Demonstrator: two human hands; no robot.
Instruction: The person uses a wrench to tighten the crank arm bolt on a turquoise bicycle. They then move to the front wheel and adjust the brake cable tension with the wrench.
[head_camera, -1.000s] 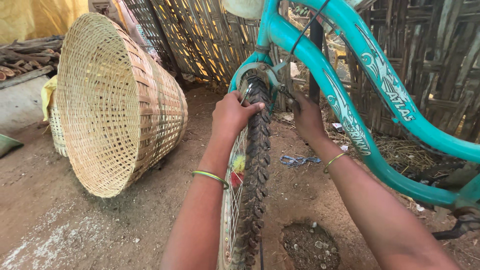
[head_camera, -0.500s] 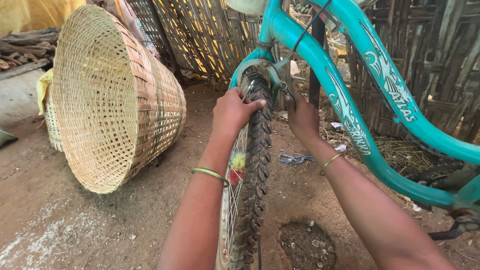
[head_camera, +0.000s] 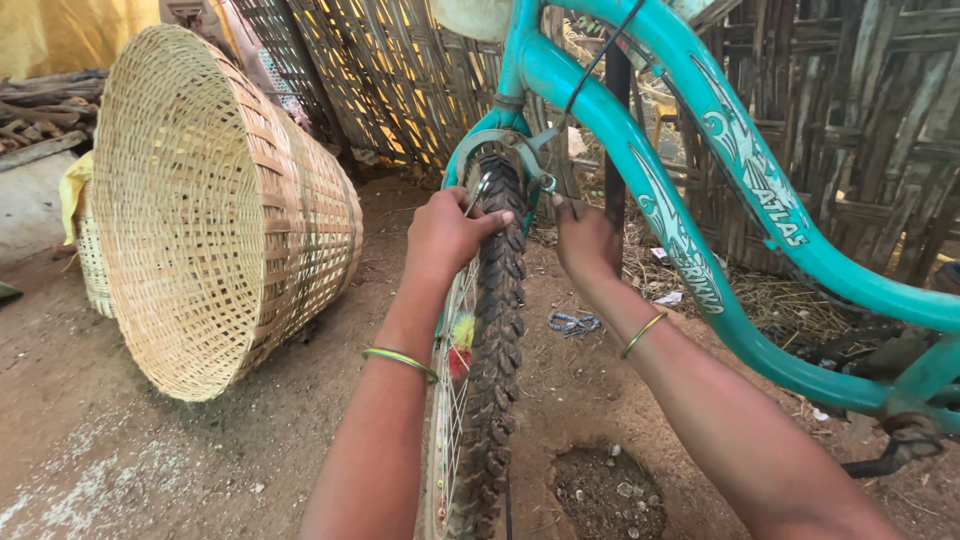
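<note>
The left hand (head_camera: 445, 235) curls over the knobbly tyre (head_camera: 495, 370), steadying the wheel by the brake (head_camera: 520, 160); the right hand (head_camera: 588, 240) pinches a small metal part there, under the teal frame (head_camera: 700, 260), big basket (head_camera: 220, 210) nearby

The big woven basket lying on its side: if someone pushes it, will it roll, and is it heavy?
The woven basket would probably roll in a curve, since it lies on its side and tapers from its wide mouth. It looks light for its size: thin open weave, nothing visible inside. The walls may flex slightly.
</note>
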